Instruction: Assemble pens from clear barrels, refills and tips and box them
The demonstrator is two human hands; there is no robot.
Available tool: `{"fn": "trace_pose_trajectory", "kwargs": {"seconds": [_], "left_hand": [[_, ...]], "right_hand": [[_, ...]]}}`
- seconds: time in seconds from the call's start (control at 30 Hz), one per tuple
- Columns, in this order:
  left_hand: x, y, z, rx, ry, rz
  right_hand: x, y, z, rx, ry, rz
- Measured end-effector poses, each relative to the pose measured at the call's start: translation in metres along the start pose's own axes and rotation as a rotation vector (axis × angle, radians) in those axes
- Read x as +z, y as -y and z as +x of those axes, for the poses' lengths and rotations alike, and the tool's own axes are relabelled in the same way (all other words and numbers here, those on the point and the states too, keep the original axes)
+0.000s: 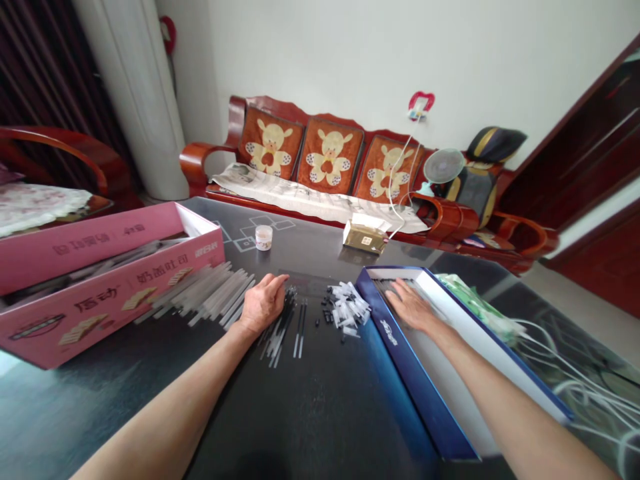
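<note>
while fingers (274, 284) lie open, gripping nothing — left hand (263, 305) beside black pen refills (280, 327), right hand (413, 308) inside a blue box (400, 367)

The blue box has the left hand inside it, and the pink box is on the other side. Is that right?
Not quite. The head view shows the right hand inside the blue box, not the left hand. The pink box is on the other side, just as you said.
</note>
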State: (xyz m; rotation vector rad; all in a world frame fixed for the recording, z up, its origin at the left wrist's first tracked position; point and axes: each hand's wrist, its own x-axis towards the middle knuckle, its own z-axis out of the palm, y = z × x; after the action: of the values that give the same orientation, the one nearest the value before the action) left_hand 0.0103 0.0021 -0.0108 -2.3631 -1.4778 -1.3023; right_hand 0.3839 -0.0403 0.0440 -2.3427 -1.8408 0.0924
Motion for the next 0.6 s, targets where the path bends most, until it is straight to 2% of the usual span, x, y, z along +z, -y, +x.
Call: {"fn": "trace_pose_trajectory", "kwargs": {"seconds": [0.1, 0.17, 0.23, 0.3, 0.4, 0.5, 0.6], "left_hand": [[-0.003, -0.002, 0.000, -0.006, 0.049, -0.007], [-0.006, -0.005, 0.000, -0.012, 0.079, -0.006], [-0.009, -0.006, 0.001, -0.023, 0.095, -0.004], [-0.011, -0.008, 0.001, -0.033, 0.100, -0.006], [-0.012, -0.008, 0.002, -0.034, 0.101, -0.017], [-0.011, -0.008, 0.002, -0.036, 0.092, -0.036], [-0.008, -0.007, 0.002, -0.045, 0.094, -0.051]], "right_hand": [[-0.026, 0.028, -0.005, -0.103, -0.287, 0.154], [-0.040, 0.061, -0.018, -0.184, -0.499, 0.330], [-0.043, 0.102, -0.036, -0.244, -0.635, 0.560], [-0.029, 0.143, -0.056, -0.288, -0.603, 0.832], [0.014, 0.186, -0.075, -0.217, -0.459, 1.111], [0.057, 0.202, -0.080, -0.163, -0.378, 1.180], [0.079, 0.199, -0.077, -0.191, -0.323, 1.183]]}}
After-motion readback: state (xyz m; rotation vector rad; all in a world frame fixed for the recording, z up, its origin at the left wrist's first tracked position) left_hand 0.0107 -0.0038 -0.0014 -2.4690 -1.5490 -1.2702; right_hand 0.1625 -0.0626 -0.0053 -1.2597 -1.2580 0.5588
